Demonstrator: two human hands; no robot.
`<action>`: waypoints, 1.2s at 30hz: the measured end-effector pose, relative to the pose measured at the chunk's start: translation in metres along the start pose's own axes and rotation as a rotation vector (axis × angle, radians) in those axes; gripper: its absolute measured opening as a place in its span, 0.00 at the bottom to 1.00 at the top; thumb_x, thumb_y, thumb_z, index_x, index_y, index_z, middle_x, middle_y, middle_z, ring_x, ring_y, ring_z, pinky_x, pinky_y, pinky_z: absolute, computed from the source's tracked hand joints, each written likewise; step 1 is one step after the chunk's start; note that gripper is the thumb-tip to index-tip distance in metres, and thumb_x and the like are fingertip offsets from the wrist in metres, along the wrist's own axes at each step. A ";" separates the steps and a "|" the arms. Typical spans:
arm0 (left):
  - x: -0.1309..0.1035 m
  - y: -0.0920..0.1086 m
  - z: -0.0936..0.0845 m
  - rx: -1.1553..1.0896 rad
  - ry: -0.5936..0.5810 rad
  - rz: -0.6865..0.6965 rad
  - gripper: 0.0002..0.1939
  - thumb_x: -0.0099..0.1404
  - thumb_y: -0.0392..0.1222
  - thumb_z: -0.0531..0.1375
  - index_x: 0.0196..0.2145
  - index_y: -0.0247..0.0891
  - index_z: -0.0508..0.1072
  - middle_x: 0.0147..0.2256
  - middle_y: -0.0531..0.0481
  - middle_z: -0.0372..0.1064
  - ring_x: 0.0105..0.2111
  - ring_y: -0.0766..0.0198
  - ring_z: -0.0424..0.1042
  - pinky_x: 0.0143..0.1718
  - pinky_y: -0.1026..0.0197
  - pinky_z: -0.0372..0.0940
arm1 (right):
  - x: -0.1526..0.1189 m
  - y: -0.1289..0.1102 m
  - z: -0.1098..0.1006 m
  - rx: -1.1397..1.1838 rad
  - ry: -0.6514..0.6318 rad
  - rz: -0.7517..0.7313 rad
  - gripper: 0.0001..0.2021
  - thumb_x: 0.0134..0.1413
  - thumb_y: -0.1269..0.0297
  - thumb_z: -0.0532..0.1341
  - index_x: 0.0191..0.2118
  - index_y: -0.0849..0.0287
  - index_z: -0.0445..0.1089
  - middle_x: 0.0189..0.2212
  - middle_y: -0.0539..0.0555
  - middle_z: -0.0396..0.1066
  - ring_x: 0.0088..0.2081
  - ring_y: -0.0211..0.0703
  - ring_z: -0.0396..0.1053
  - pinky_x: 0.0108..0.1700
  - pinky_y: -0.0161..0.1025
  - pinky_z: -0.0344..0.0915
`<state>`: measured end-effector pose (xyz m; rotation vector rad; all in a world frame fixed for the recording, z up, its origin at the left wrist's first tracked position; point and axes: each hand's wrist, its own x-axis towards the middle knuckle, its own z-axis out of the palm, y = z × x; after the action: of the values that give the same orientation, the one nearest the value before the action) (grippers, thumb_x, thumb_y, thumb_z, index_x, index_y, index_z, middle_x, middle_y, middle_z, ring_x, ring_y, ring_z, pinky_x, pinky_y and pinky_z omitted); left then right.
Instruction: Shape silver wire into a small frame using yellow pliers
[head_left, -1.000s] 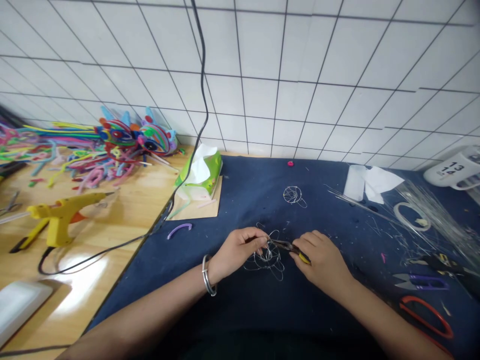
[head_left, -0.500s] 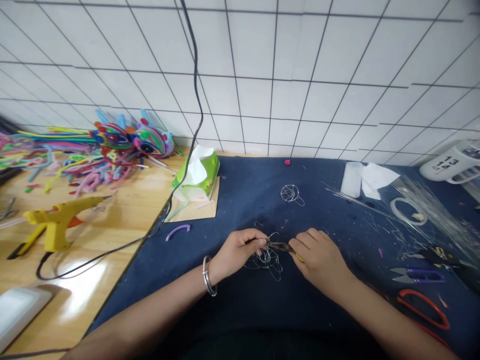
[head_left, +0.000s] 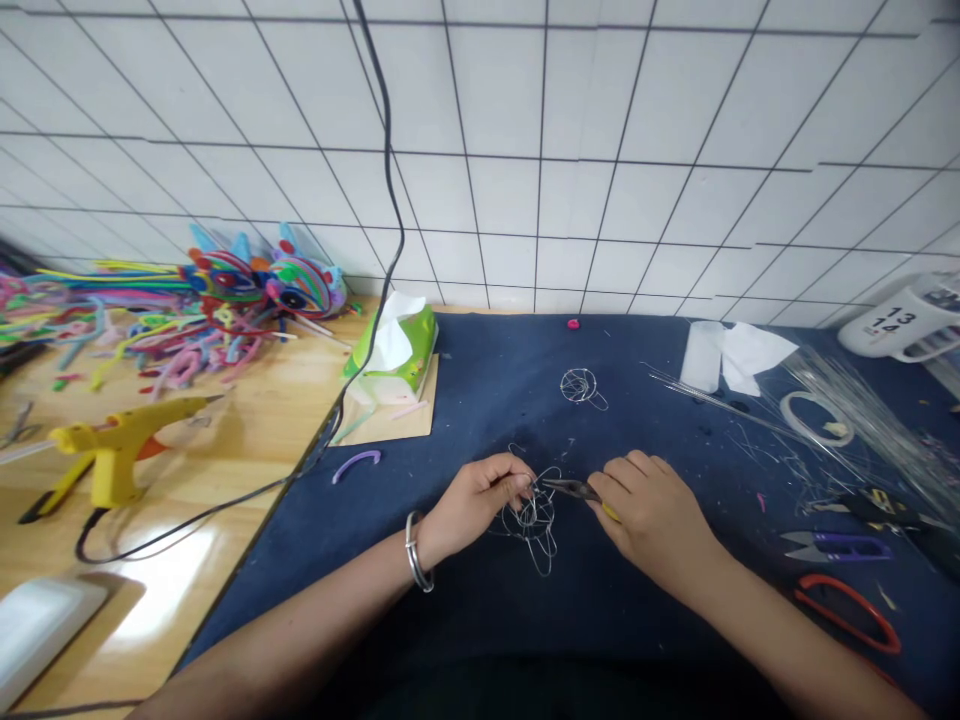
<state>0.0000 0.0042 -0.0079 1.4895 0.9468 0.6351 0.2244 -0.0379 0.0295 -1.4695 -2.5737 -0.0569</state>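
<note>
Thumb and fingers of my left hand (head_left: 484,498) pinch the top of a looped silver wire piece (head_left: 534,520), whose loops spread below the fingertips over the dark blue cloth. My right hand (head_left: 643,505) is wrapped round a pair of pliers (head_left: 571,488) with yellow handles, mostly hidden in the palm. The plier tips point left, close to the wire at my left fingertips; whether they touch it is too small to tell. Farther back on the cloth lies a round wire piece (head_left: 579,385) with a loop at its side.
At left are a yellow glue gun (head_left: 124,440), colourful craft stems (head_left: 180,350) and a green tissue pack (head_left: 409,355). On the right lie loose wires (head_left: 870,410), a tape ring (head_left: 814,420), purple snips (head_left: 847,546), red-handled scissors (head_left: 847,605) and a white mug (head_left: 889,325). A black cable (head_left: 386,150) hangs behind.
My right hand and the pliers have moved slightly right, away from my left fingertips. The wire piece has turned a little, its loops now hanging lower. My left hand has stayed nearly still.
</note>
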 end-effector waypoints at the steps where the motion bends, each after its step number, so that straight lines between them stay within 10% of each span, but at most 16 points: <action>1: 0.000 0.000 0.000 0.005 0.002 0.004 0.09 0.64 0.40 0.51 0.33 0.33 0.69 0.30 0.50 0.67 0.27 0.69 0.67 0.32 0.64 0.63 | 0.000 -0.001 0.000 0.020 0.000 0.008 0.06 0.54 0.68 0.54 0.34 0.59 0.67 0.29 0.54 0.64 0.34 0.43 0.57 0.35 0.40 0.51; 36: -0.005 0.002 0.008 0.113 0.046 0.076 0.10 0.65 0.40 0.51 0.33 0.34 0.69 0.28 0.51 0.65 0.26 0.69 0.66 0.30 0.66 0.63 | 0.000 -0.017 -0.001 0.011 -0.055 0.039 0.06 0.53 0.70 0.53 0.31 0.59 0.67 0.27 0.55 0.63 0.33 0.44 0.56 0.34 0.42 0.49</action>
<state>0.0048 -0.0043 -0.0064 1.6233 0.9779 0.6827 0.2103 -0.0468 0.0318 -1.5382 -2.5831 0.0028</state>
